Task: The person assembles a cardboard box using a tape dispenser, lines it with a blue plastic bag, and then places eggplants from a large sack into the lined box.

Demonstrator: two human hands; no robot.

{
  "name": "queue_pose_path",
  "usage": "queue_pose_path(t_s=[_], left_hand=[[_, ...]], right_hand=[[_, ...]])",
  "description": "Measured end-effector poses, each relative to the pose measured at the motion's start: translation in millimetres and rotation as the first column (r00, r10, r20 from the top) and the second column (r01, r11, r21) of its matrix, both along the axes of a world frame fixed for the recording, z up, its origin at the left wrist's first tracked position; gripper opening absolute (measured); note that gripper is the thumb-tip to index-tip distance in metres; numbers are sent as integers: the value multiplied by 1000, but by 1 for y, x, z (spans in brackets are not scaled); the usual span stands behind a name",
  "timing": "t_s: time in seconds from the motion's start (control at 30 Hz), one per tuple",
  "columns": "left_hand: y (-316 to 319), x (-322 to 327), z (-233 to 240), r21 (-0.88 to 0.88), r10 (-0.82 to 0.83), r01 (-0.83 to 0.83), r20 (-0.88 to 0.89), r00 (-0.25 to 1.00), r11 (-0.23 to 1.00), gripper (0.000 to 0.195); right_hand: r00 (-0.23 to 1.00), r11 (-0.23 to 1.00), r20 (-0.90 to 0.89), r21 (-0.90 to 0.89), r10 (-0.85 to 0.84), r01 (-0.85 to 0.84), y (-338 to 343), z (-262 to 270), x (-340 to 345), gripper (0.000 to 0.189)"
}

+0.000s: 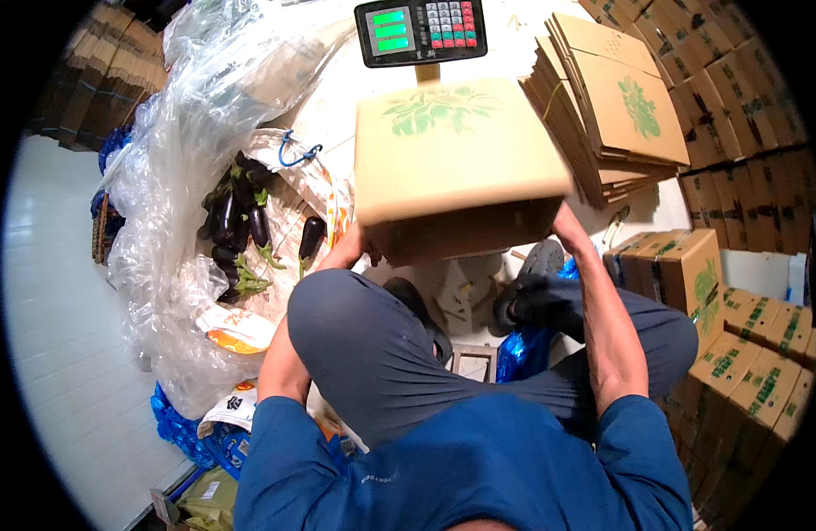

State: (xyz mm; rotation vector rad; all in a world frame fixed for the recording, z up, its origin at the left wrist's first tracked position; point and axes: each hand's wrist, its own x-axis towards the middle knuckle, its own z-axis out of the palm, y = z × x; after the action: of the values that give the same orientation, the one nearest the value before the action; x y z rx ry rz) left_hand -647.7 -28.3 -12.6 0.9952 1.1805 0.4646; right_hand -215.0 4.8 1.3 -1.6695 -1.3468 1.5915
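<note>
Between my two hands is a cardboard box [458,166] with green leaf printing on its top. It tilts a little, and its near side is in shadow. My left hand [352,248] grips its lower left corner, the fingertips partly hidden beneath. At the lower right corner my right hand [564,222] holds the box, with most fingers out of sight behind it. Just beyond the box stands a weighing scale's display [421,32], lit green beside its keypad. Whether the box touches the scale's platform cannot be told.
Several eggplants [230,219] lie in an opened sack [292,169] at left, ringed by clear plastic sheeting [182,166]. Flattened cartons [630,93] lean at the right. Closed boxes [740,372] are stacked beside my right knee. A blue plastic bag [524,355] lies under my legs.
</note>
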Motion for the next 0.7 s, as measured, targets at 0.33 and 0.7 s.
queue_pose_path(t_s=[0.33, 0.7], left_hand=[[2, 1, 27, -71, 172, -171, 17, 985, 983, 69], [-7, -11, 104, -42, 215, -217, -44, 976, 975, 24]], right_hand=[[947, 934, -145, -259, -288, 244, -23, 47, -12, 62], [979, 784, 200, 614, -48, -88, -60, 260, 103, 31]])
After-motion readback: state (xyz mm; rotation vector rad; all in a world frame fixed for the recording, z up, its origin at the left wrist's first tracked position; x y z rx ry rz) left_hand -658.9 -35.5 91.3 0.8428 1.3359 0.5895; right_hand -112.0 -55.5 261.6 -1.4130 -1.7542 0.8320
